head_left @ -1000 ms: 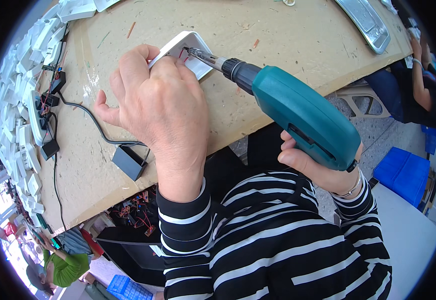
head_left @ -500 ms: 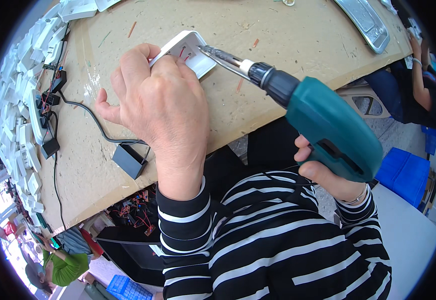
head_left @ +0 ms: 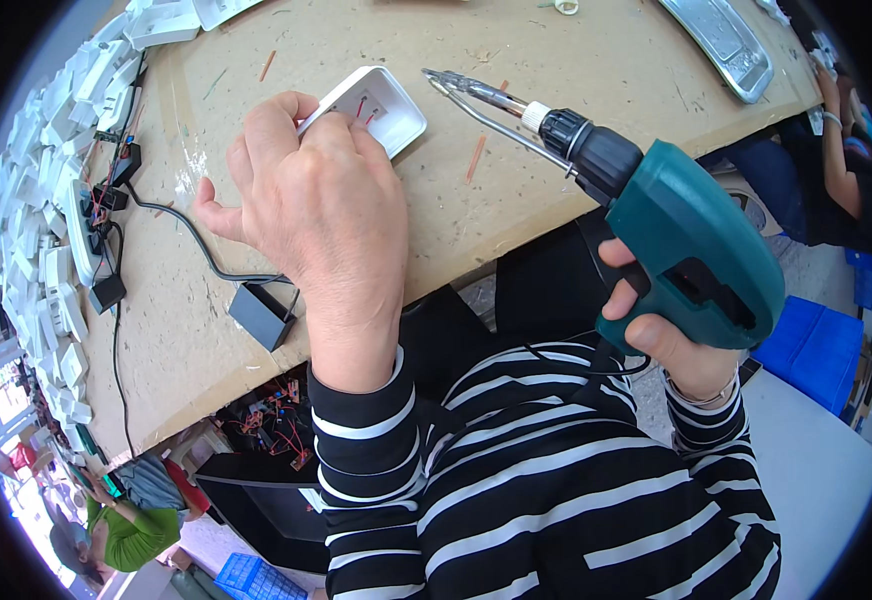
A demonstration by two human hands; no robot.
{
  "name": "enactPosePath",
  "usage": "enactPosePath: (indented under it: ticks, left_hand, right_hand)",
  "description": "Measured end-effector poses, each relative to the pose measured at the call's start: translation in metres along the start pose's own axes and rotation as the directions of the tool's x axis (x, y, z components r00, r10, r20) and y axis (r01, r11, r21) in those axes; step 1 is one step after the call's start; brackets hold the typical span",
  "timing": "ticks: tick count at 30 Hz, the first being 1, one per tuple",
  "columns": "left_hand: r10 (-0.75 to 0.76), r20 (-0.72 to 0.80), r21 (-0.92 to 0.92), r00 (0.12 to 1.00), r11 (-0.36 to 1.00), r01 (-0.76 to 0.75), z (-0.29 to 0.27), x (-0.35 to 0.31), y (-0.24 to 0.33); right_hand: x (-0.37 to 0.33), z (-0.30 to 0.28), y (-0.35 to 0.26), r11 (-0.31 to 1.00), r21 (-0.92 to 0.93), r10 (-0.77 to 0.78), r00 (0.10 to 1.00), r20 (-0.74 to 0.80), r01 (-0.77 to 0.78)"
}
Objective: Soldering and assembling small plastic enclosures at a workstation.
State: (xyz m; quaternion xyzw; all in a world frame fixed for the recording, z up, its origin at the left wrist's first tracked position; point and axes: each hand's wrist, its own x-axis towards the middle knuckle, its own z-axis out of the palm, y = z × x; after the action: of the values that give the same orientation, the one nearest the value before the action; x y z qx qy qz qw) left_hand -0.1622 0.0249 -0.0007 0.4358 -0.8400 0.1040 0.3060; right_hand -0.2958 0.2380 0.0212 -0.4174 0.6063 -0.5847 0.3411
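The white plastic housing (head_left: pixel 396 118), round-cornered, is tilted with its open cavity exposed and short red wires (head_left: pixel 361 106) visible inside, while the green soldering gun (head_left: pixel 662 196), black-collared, points up-left, its metal tip (head_left: pixel 448 80) near the housing's rim.

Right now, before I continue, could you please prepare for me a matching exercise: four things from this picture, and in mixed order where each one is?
Things:
1. gun-shaped tool
2. white box
3. metal tray
4. small black box

Places:
A. beside the left forearm
B. toward the right end of the table
C. in the right hand
D. in the left hand

Pairs: 1-C, 2-D, 3-B, 4-A
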Motion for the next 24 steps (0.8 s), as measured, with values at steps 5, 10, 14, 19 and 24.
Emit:
enactPosePath:
  ticks: [5,10,14,19,24]
  left_hand:
    - [0.018,0.068,-0.022,0.998,1.000,-0.016,-0.017,-0.002,0.000]
    - [0.059,0.020,-0.211,0.998,0.976,-0.053,-0.028,-0.008,-0.022]
    - [0.059,0.231,-0.369,0.971,0.929,0.031,-0.024,-0.009,-0.028]
    - [-0.164,0.308,-0.742,0.937,0.575,0.345,-0.041,-0.014,-0.070]
    - [-0.367,0.410,-0.910,0.835,-0.094,0.405,-0.128,-0.058,-0.164]
  right_hand:
    - [0.002,-0.001,-0.002,0.989,0.104,0.125,0.979,-0.158,-0.110]
    - [0.002,-0.003,-0.002,0.993,0.115,0.043,0.978,-0.205,-0.019]
    - [-0.005,-0.005,-0.004,0.993,0.113,0.005,0.980,-0.197,0.018]
    - [-0.014,-0.010,-0.007,0.993,0.074,-0.076,0.974,-0.214,0.093]
    - [-0.013,-0.004,-0.012,0.990,0.067,-0.103,0.969,-0.226,0.121]
